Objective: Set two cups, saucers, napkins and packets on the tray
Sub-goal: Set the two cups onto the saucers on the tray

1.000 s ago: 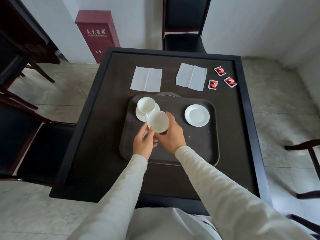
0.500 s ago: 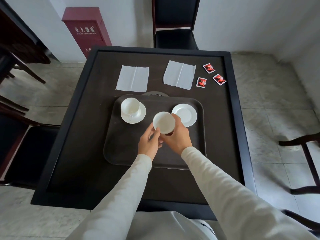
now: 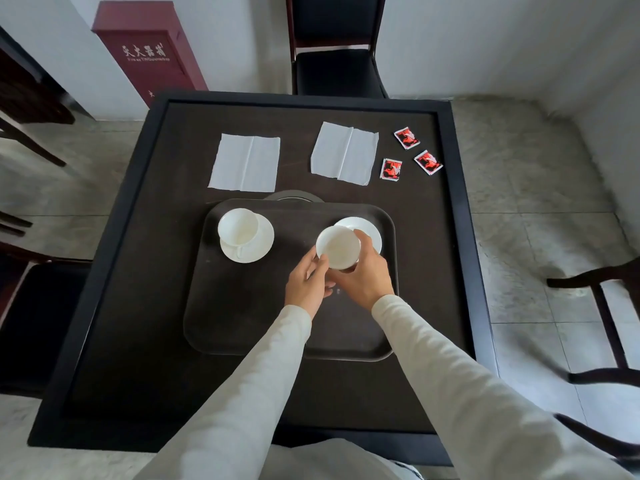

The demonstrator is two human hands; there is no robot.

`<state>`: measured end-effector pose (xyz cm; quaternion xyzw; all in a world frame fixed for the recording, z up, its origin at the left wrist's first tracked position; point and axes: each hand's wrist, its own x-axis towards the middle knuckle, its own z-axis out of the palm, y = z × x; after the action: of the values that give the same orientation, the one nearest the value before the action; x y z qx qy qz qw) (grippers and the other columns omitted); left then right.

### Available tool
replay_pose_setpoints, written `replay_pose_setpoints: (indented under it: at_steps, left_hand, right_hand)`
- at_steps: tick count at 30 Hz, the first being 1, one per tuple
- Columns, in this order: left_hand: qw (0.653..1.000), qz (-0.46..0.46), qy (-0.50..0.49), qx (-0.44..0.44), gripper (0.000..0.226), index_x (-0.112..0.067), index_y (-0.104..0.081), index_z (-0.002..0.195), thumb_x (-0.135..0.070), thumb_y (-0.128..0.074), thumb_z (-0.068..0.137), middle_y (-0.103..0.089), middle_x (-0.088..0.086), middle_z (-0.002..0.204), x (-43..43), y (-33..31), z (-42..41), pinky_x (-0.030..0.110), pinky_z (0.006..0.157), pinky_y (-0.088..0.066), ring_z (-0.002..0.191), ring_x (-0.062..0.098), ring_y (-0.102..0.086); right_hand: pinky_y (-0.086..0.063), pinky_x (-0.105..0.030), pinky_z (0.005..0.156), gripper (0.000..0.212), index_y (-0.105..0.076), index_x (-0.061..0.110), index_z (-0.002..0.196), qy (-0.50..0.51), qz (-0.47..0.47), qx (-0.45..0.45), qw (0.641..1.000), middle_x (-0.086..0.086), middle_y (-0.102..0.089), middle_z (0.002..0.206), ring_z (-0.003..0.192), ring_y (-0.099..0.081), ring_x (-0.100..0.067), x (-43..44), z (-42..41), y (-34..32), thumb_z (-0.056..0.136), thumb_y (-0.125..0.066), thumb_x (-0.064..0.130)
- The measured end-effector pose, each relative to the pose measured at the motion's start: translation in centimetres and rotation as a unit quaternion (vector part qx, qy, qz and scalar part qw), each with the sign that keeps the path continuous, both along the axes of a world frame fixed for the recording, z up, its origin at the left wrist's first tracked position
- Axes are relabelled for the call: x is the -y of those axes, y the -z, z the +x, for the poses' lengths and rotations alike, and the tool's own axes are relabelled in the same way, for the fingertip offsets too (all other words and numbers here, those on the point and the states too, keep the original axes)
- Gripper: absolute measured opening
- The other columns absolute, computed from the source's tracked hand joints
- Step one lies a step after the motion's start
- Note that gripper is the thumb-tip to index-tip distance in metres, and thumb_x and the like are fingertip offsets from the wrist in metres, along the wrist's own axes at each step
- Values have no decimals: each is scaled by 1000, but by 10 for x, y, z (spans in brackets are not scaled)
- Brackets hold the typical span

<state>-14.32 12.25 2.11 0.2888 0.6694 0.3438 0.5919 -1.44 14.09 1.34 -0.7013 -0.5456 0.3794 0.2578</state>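
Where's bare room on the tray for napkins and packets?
Bare tray: near left, below the left saucer; between that saucer and the held cup. Crowded: far right, left hand and right hand hold the cup at the right saucer.

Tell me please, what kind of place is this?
Probably a restaurant or tea room: a dark square table with dining chairs around it, a serving tray holding white cups and saucers, and a red cabinet with Chinese characters by the wall.
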Motion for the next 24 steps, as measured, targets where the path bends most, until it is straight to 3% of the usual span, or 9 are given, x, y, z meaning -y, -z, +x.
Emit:
replay_pose_setpoints:
  at_steps: [2, 6, 11, 14, 17, 20, 24]
  left_hand:
    - [1000, -10, 7, 0, 22, -50, -57, 119, -43, -59, 99, -64, -29, 101, -6, 4, 4, 27, 74, -61, 89, 15, -76]
    - [999, -33, 16, 6, 22, -49, -56, 119, -43, -61, 98, -63, -28, 100, -19, 15, 14, 29, 77, -62, 89, 15, -76]
    - [998, -56, 28, 19, 24, -46, -58, 122, -42, -61, 98, -64, -24, 101, -31, 26, 26, 30, 81, -63, 91, 16, -76]
    - [997, -65, 31, 25, 21, -48, -56, 118, -41, -61, 99, -65, -23, 102, -37, 30, 31, 27, 79, -62, 90, 15, -76]
    - [997, -64, 29, 29, 30, -42, -57, 130, -39, -60, 100, -65, -24, 102, -41, 33, 35, 25, 75, -61, 88, 14, -76]
    - [997, -62, 28, 28, 37, -38, -55, 137, -39, -59, 100, -64, -23, 104, -45, 36, 39, 23, 74, -60, 87, 11, -76]
    - [998, -62, 20, 27, 34, -41, -56, 133, -39, -60, 99, -64, -26, 103, -50, 39, 44, 22, 71, -60, 81, 6, -75]
  right_hand:
    - [-40, -5, 65, 87, -33, 28, 146, 2, -7, 9, 1000, -1, -61, 130, 95, -57, -14, -4, 5, 4, 76, -80, 49]
    - [-46, -25, 79, 87, -31, 28, 146, 15, -27, 18, 999, -3, -60, 130, 107, -61, -23, -12, 13, 15, 77, -80, 45]
    - [-44, -26, 81, 85, -31, 29, 145, 19, -49, 22, 998, 1, -59, 131, 100, -52, -13, -23, 24, 24, 75, -79, 28]
    - [-46, -27, 82, 85, -32, 30, 145, 25, -55, 20, 998, 5, -58, 126, 101, -59, -18, -28, 30, 28, 75, -78, 22]
    - [-53, -34, 86, 84, -33, 30, 145, 22, -50, 20, 998, 9, -54, 118, 103, -61, -22, -33, 33, 28, 75, -78, 20]
    - [-54, -39, 91, 85, -34, 28, 146, 22, -50, 20, 998, 1, -58, 125, 105, -59, -23, -39, 37, 30, 74, -79, 20]
    - [-53, -35, 91, 85, -35, 27, 146, 23, -42, 20, 999, -2, -57, 131, 103, -52, -15, -45, 37, 31, 75, -81, 23]
